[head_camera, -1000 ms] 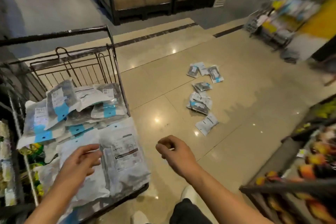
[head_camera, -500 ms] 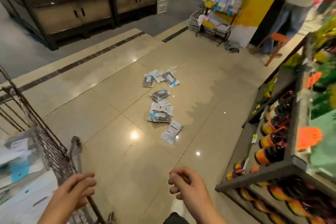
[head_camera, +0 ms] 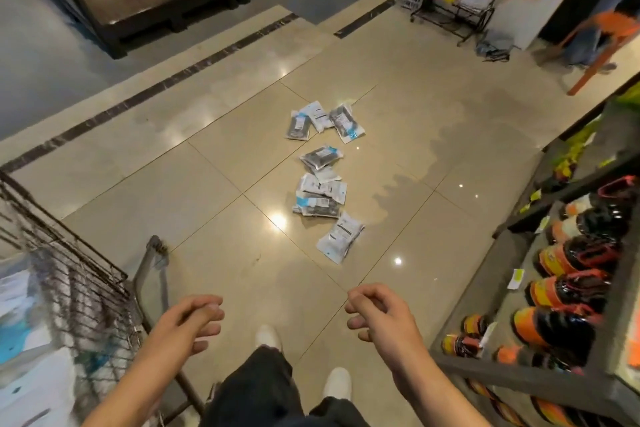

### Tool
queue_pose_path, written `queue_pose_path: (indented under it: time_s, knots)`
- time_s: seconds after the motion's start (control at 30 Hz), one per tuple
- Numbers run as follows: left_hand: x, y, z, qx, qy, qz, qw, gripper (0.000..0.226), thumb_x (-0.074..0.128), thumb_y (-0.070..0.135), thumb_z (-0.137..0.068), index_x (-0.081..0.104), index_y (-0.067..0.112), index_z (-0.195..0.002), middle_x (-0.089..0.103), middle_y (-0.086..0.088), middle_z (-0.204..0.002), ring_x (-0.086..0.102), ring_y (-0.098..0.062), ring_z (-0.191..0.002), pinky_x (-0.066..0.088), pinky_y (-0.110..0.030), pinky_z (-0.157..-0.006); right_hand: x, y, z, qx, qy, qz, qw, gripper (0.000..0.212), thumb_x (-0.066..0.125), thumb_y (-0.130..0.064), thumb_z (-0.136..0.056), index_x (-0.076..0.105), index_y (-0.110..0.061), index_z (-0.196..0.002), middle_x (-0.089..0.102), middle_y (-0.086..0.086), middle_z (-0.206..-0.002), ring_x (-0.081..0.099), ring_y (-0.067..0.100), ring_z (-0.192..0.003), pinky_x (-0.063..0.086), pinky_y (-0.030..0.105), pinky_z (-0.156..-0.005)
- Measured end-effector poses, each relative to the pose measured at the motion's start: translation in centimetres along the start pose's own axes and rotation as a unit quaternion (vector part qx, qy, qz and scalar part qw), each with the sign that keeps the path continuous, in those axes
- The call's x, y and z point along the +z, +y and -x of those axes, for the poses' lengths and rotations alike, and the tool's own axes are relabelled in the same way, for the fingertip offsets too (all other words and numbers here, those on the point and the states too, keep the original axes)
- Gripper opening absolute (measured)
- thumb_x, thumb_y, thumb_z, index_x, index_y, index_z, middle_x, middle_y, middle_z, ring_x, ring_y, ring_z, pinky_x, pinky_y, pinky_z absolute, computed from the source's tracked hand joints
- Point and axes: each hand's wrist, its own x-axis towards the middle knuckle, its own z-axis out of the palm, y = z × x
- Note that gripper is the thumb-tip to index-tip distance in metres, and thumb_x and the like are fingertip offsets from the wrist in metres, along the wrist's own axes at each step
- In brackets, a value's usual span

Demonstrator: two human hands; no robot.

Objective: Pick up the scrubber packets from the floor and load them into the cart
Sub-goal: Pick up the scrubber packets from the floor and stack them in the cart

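Standing over a loose line of clear-and-white plastic scrubber packets [head_camera: 322, 180] scattered on the glossy beige tile floor [head_camera: 207, 191], well ahead of both hands. Left hand [head_camera: 187, 326] and right hand [head_camera: 377, 319] hang in front with loosely curled fingers, holding nothing. Grey wire shopping cart [head_camera: 79, 288] sits at the left, with more packets inside it.

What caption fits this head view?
Both hands empty, packets on the floor, cart at left.

Scrubber packets [head_camera: 320, 184] on tiled floor [head_camera: 207, 191]
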Motion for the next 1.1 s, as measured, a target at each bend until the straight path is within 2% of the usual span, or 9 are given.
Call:
queue_pose_path:
  time_s: [0.23, 0.47, 0.67, 0.8, 0.97, 1.1]
  knots:
    - [-1.4, 5.7, -10.3, -0.016, 0.006, -0.002, 1.000, 0.015, 0.058, 0.020, -0.104, 0.070, 0.018, -0.111, 0.074, -0.012, -0.108, 0.068, -0.026, -0.099, 0.049, -0.035, -0.080, 4.3, -4.0, -9.0, 0.033, 0.017, 0.011, 0.999, 0.010, 0.066, -0.028, -0.099, 0.073, -0.022, -0.095, 0.077, 0.002, -0.090, 0.070, 0.016, -0.075, 0.050, 0.029, -0.068]
    - [-1.5, 16.2, -23.9, 0.027, -0.069, -0.090, 0.993, 0.014, 0.058, 0.023, -0.103, 0.070, 0.023, -0.111, 0.074, -0.005, -0.107, 0.070, -0.025, -0.102, 0.052, -0.034, -0.081, 8.7, -9.3, -18.6, 0.091, 0.059, -0.007, 0.994, 0.010, 0.064, -0.024, -0.100, 0.073, -0.021, -0.097, 0.077, 0.004, -0.092, 0.070, 0.017, -0.077, 0.051, 0.033, -0.074]
    - [2.4, 23.7, -33.8, 0.054, -0.120, -0.171, 0.976, 0.015, 0.059, 0.021, -0.103, 0.072, 0.027, -0.105, 0.076, 0.000, -0.101, 0.071, -0.022, -0.095, 0.051, -0.035, -0.079, 7.4, -10.5, -26.1, 0.145, 0.125, -0.046, 0.980, 0.011, 0.063, -0.021, -0.100, 0.073, -0.019, -0.097, 0.076, 0.005, -0.093, 0.069, 0.021, -0.080, 0.052, 0.029, -0.069]
    - [8.1, 24.5, -39.1, 0.053, -0.160, -0.232, 0.958, 0.015, 0.060, 0.021, -0.101, 0.072, 0.030, -0.104, 0.075, 0.004, -0.098, 0.071, -0.016, -0.092, 0.052, -0.032, -0.078, 6.0, -8.6, -33.2, 0.200, 0.159, -0.052, 0.965, 0.013, 0.061, -0.024, -0.101, 0.070, -0.017, -0.095, 0.073, 0.005, -0.094, 0.070, 0.023, -0.083, 0.053, 0.032, -0.072]
    - [16.3, 22.9, -46.7, 0.040, -0.188, -0.281, 0.940, 0.010, 0.066, 0.023, -0.098, 0.073, 0.029, -0.100, 0.074, 0.004, -0.098, 0.069, -0.014, -0.093, 0.051, -0.030, -0.081, 4.6, -3.8, -43.9, 0.232, 0.164, -0.061, 0.957, 0.013, 0.065, -0.027, -0.098, 0.072, -0.016, -0.094, 0.073, 0.002, -0.093, 0.067, 0.018, -0.080, 0.049, 0.027, -0.068]
    - [23.0, 19.7, -56.0, 0.042, -0.210, -0.326, 0.921, 0.010, 0.070, 0.023, -0.094, 0.074, 0.032, -0.096, 0.075, 0.008, -0.092, 0.068, -0.011, -0.093, 0.052, -0.030, -0.083, 5.2, 1.9, -53.4, 0.262, 0.162, -0.063, 0.949, 0.011, 0.071, -0.034, -0.092, 0.072, -0.023, -0.095, 0.074, -0.007, -0.099, 0.070, 0.017, -0.092, 0.055, 0.037, -0.089]
